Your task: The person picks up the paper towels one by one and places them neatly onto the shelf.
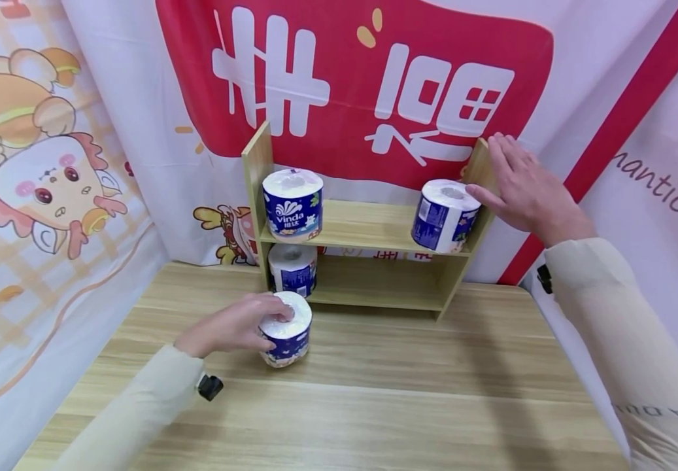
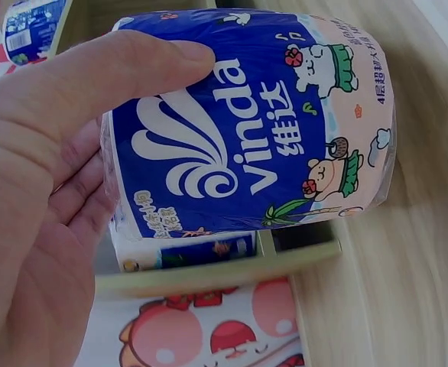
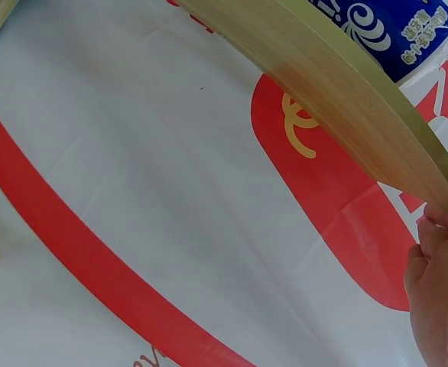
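Note:
My left hand (image 1: 238,327) pinches a wrapped toilet roll (image 1: 294,347) in front of the shelf's left side. In the left wrist view, the thumb (image 2: 163,65) lies across the blue Vinda wrapper, with the other fingers behind the roll. A small two-tier wooden shelf (image 1: 368,222) stands at the table's back. My right hand (image 1: 527,186) rests at the top of its right side panel, fingers extended. Its thumb points toward a toilet roll (image 1: 444,219) at the upper tier's right end; whether they touch is unclear.
Another toilet roll (image 1: 293,212) stands at the left end of the upper tier, with one more roll (image 1: 293,271) below it on the lower tier. The wooden table (image 1: 374,405) extends in front. Printed cloth (image 1: 339,150) hangs behind the shelf and along both sides.

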Motion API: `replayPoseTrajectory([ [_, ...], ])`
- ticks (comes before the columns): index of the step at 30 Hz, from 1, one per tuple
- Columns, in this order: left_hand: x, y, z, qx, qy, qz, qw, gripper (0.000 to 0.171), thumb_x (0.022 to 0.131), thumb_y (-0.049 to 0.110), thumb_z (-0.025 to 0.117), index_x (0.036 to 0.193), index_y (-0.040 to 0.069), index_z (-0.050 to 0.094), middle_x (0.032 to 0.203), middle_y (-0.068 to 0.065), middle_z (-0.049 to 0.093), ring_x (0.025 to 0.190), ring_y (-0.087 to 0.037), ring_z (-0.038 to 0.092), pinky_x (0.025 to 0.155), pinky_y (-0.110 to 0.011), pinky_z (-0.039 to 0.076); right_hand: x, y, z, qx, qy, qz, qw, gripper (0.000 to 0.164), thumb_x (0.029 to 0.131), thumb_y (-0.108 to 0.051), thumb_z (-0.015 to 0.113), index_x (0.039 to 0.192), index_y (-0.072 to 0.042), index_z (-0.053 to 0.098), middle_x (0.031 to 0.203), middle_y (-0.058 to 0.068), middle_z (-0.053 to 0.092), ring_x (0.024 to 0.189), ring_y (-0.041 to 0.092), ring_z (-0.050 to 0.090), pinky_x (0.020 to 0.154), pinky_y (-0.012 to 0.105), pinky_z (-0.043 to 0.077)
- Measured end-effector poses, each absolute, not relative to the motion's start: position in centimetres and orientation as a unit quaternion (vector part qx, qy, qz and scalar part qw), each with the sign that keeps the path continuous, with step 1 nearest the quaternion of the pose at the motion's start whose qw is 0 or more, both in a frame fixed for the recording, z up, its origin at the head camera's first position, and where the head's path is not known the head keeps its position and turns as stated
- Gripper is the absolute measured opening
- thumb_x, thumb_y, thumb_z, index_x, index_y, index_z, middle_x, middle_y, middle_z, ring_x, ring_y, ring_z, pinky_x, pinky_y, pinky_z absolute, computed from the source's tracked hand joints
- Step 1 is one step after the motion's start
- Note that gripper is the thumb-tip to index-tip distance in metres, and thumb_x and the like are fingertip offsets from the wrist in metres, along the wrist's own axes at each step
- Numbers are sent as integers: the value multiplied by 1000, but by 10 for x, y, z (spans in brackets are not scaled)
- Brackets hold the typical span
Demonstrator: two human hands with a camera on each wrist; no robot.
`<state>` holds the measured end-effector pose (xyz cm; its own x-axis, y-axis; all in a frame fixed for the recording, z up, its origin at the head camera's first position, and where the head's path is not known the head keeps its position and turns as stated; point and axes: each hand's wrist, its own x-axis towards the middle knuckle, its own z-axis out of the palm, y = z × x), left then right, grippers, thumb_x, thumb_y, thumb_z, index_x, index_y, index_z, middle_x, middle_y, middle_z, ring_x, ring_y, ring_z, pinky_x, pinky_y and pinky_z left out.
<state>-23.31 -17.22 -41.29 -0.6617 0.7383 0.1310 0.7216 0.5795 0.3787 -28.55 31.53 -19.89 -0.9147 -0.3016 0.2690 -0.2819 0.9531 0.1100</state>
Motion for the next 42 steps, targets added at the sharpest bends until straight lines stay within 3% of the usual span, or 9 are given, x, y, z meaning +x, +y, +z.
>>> replayPoseTrajectory([
  [12, -239, -137, -408, 431, 880, 198, 22, 51, 71, 27, 83, 118, 21, 65, 123, 6, 65, 122, -15, 56, 106, -41, 46, -288, 313, -198, 147, -979, -19, 142, 98, 91, -59, 49, 155, -20, -14, 165, 8, -7, 152, 36, -1, 112, 68, 25],
  [28, -264, -82, -403, 483, 850, 208, 21, 49, 72, 21, 82, 118, 14, 65, 119, 2, 67, 114, -14, 58, 100, -32, 50, -288, 314, -199, 135, -981, -11, 139, 97, 91, -60, 49, 154, -24, -15, 165, 6, -8, 152, 35, -2, 109, 70, 26],
  [42, -279, -33, -403, 493, 840, 223, 37, 49, 73, 20, 80, 120, 16, 65, 119, 5, 67, 113, -10, 56, 103, -33, 44, -288, 315, -202, 133, -982, -5, 135, 97, 90, -59, 50, 154, -25, -15, 165, 8, -7, 152, 36, -2, 110, 70, 25],
])
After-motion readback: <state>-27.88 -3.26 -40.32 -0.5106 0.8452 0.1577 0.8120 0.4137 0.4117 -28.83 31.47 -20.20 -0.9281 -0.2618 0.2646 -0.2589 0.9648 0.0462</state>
